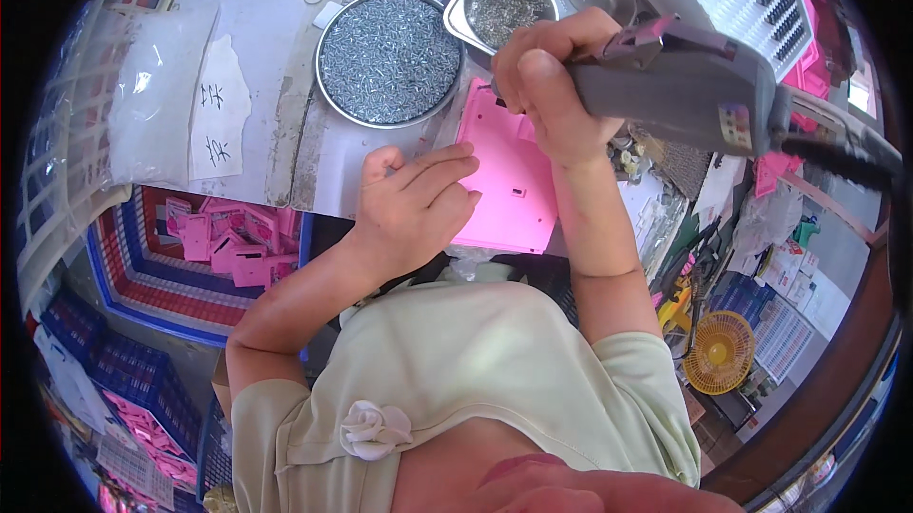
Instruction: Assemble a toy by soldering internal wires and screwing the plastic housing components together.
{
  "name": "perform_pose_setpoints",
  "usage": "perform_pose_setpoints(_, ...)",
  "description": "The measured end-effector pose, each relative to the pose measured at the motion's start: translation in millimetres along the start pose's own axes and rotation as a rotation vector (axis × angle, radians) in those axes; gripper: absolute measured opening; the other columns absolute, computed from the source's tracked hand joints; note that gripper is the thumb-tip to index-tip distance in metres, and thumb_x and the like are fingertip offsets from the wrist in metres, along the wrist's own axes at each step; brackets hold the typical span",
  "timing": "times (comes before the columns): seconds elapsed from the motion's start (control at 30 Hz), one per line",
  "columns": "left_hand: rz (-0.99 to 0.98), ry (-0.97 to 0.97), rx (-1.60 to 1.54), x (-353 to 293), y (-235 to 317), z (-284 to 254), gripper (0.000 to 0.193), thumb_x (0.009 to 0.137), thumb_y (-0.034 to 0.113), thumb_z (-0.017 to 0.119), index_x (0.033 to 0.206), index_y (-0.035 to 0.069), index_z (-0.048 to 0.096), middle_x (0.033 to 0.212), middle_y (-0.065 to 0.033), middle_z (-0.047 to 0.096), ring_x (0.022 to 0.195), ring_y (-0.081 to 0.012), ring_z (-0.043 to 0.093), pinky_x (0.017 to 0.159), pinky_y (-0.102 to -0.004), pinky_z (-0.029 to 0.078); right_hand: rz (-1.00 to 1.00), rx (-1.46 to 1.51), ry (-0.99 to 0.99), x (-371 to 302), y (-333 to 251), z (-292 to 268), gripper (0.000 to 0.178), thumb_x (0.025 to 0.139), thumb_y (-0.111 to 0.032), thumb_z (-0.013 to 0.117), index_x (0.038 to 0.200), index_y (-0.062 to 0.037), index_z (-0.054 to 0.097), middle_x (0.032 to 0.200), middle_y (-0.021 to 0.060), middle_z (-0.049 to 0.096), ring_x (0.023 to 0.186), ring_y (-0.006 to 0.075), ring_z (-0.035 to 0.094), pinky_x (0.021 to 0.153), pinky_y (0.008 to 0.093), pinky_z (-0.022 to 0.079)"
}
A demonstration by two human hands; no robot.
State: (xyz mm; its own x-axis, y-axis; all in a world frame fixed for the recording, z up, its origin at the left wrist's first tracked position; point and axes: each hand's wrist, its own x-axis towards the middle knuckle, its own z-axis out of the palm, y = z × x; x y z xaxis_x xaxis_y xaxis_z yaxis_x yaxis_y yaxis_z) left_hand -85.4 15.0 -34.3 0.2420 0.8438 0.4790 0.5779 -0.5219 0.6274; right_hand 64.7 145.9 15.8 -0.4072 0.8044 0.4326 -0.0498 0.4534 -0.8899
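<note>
Pink plastic panel (509, 180) under left hand (418, 204), fingers flat, together; right hand (552, 85) fingers clamped on grey screwdriver (685, 85).

A flat, rectangular pink plastic panel (509, 180) lies face-down on the worktable, its left edge under the fingertips of the left hand (418, 204). A grey pistol-shaped electric screwdriver (680, 85) sits gripped in the right hand (552, 71), its tip at the panel's upper corner.
</note>
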Motion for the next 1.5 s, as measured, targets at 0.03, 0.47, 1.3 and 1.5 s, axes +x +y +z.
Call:
perform_pose_setpoints(0.03, 0.005, 0.000, 0.017, 0, 2, 0, 0.024, 0.079, 0.013, 0.075, 0.072, 0.011, 0.053, 0.110, -0.0031, 0.073, 0.103, -0.0154, 0.071, 0.077, -0.0381, 0.031, 0.023, 0.005, 0.000, 0, -3, -3, 0.015, 0.095, -0.004, 0.059, 0.088, -0.0055, 0.045, 0.057, 0.0060, 0.047, 0.047, 0.0142, 0.044, 0.044, 0.0307, 0.038)
perform_pose_setpoints(0.47, -0.054, -0.013, 0.001, -6, 8, -1, 0.016, 0.082, 0.016, 0.074, 0.083, 0.012, 0.058, 0.113, -0.0034, 0.071, 0.106, -0.0142, 0.069, 0.080, -0.0397, 0.033, 0.059, 0.101, -0.057, -23, -13, 3, 0.021, 0.094, -0.009, 0.067, 0.092, -0.0045, 0.047, 0.060, 0.0052, 0.049, 0.050, 0.0140, 0.047, 0.044, 0.0294, 0.039)
perform_pose_setpoints(1.3, -0.099, 0.050, 0.296, 40, -73, -56, 0.017, 0.082, 0.028, 0.076, 0.091, 0.015, 0.073, 0.101, 0.0009, 0.070, 0.101, -0.0204, 0.063, 0.105, -0.0530, 0.033, 0.202, 0.407, -0.070, -54, -77, 27, 0.025, 0.093, -0.019, 0.071, 0.095, -0.0065, 0.049, 0.060, 0.0030, 0.052, 0.048, 0.0139, 0.048, 0.049, 0.0319, 0.041)
perform_pose_setpoints(1.5, -0.174, -0.010, 0.479, 35, -85, -37, 0.007, 0.085, 0.024, 0.073, 0.087, 0.018, 0.075, 0.104, 0.0047, 0.068, 0.107, -0.0182, 0.058, 0.102, -0.0498, 0.032, 0.230, 0.157, -0.226, -62, -67, 29, 0.018, 0.088, 0.000, 0.065, 0.093, -0.0035, 0.047, 0.065, 0.0067, 0.053, 0.056, 0.0163, 0.052, 0.052, 0.0315, 0.043)
